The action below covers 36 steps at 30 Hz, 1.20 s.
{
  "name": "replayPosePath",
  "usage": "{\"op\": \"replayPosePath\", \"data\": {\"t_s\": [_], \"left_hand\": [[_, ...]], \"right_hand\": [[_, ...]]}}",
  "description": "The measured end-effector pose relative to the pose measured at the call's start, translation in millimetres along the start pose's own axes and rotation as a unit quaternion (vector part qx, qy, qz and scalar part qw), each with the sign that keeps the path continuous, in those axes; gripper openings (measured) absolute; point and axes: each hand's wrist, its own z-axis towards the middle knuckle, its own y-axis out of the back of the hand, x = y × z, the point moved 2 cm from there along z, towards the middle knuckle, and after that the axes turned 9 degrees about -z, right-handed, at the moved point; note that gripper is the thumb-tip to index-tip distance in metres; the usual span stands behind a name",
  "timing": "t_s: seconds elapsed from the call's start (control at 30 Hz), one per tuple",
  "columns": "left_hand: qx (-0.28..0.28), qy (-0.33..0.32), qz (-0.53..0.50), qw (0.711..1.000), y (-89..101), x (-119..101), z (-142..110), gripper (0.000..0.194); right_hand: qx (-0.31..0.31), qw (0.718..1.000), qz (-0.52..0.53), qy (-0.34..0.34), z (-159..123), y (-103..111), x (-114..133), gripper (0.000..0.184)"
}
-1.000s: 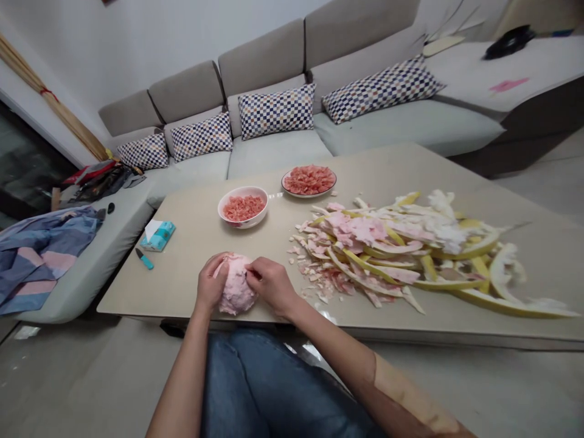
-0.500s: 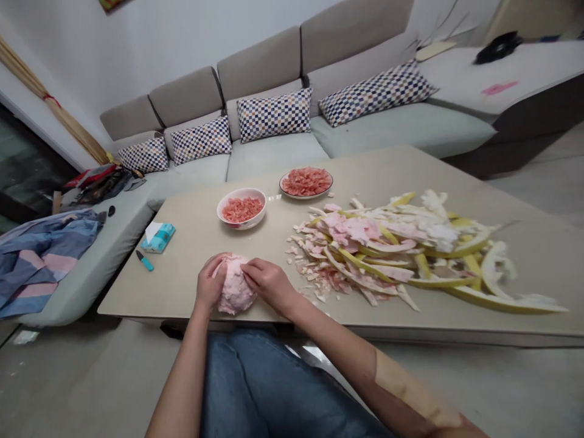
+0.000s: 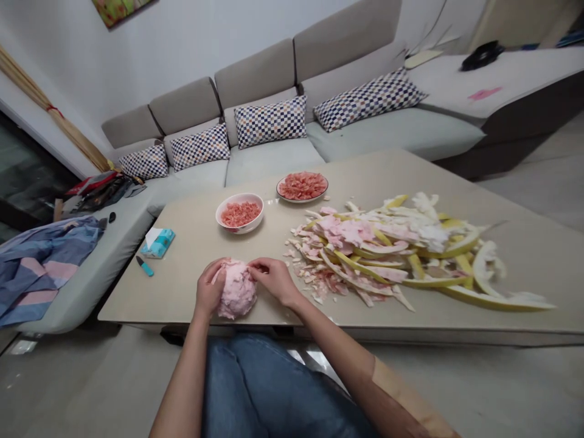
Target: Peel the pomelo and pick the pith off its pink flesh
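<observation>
We have the peeled fruit [image 3: 237, 291] between both hands, over the near edge of the worktop [image 3: 182, 234]; we cannot tell whether it touches the surface. It is round, pale pink and rough all over. The fingers of our left hand [image 3: 210, 289] hold it, curved around its left side with the thumb towards us. The fingers of our right hand [image 3: 276, 280] are narrow, their tips drawn together at its upper right side; whether they pinch a bit of pith, we cannot make out.

Just to the right of our right fingers lie small crumbs [image 3: 326, 281], and beyond them spreads a big heap of peel [image 3: 410, 283], yellow outside, white and pink inside. Ahead of our fingers stands a white bowl [image 3: 245, 229] with red pulp [image 3: 240, 213] in it. Farther ahead and a little to the right, near the bowl but apart from it, is a dark-rimmed plate [image 3: 302, 201] piled with more red pulp. Ahead and to the left of our left fingers sits a blue tissue pack [image 3: 160, 244], a white sheet sticking out, and just on our side of it a knife [image 3: 145, 266] with a teal handle.

Past the worktop runs a grey sofa [image 3: 269, 163] with four checked cushions [image 3: 271, 121]. Well to the left of our fingers, striped cloth [image 3: 45, 267] lies on the sofa's side section. Below our fingers are our jeans [image 3: 255, 389].
</observation>
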Motion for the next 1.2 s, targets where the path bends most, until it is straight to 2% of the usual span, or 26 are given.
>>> {"op": "replayPosePath", "data": {"t_s": [0.07,0.17,0.33,0.4,0.47,0.53,0.63,0.7,0.93,1.07,1.2], "left_hand": [[-0.001,0.010,-0.009,1.000,0.2,1,1,0.031],[-0.003,0.023,-0.017,1.000,1.0,3,2,0.033],[-0.006,0.024,-0.020,0.999,2.0,6,3,0.034],[-0.006,0.027,-0.025,0.999,2.0,7,3,0.035],[-0.010,0.032,-0.031,0.999,1.9,7,2,0.035],[-0.011,0.033,-0.033,0.999,1.7,6,2,0.035],[-0.009,0.032,-0.033,0.999,1.1,5,2,0.034],[-0.008,0.030,-0.033,0.999,0.9,4,2,0.034],[-0.013,0.033,-0.030,0.999,1.2,6,2,0.035],[-0.012,0.034,-0.026,0.999,1.5,6,2,0.035],[-0.013,0.030,-0.025,0.999,1.7,7,1,0.036]], "right_hand": [[0.015,1.000,0.015,0.022,-3,4,2,0.019],[0.012,1.000,0.025,0.014,-6,16,6,0.023],[-0.050,0.998,-0.030,0.014,-5,56,12,0.020],[-0.044,0.997,-0.055,0.026,-6,65,14,0.019],[0.001,0.997,-0.070,0.036,-8,60,14,0.016],[0.042,0.995,-0.079,0.040,-13,44,12,0.014],[0.053,0.990,-0.118,0.052,-17,17,11,0.012],[0.051,0.983,-0.165,0.062,-17,7,13,0.012],[0.091,0.953,-0.285,0.054,-5,7,18,0.009],[0.044,0.947,-0.312,0.063,-2,29,11,0.013],[-0.062,0.937,-0.327,0.104,3,86,3,0.018]]}}
